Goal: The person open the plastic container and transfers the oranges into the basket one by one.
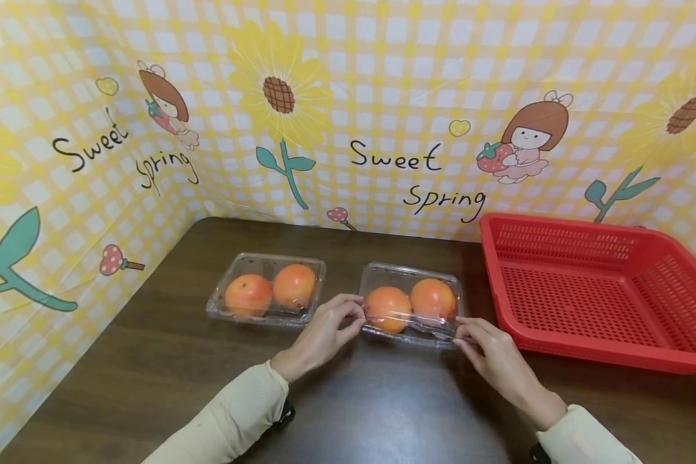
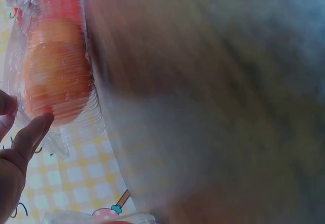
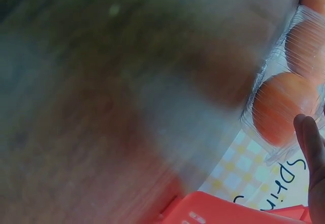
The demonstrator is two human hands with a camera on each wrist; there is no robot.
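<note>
A clear plastic clamshell box with two oranges, one of them a left orange, sits between my two hands on the dark table. My left hand pinches its left end with thumb and fingers. At the right front corner my right hand pinches the rim. The lid lies over the fruit, and in the left wrist view ridged side walls show on the box. To the left of my left hand stands a second clamshell box, also holding two oranges.
A red perforated plastic basket stands on the right, close by my right hand. Behind the wooden table hangs a yellow checked cloth with flowers and lettering, which also covers the left side.
</note>
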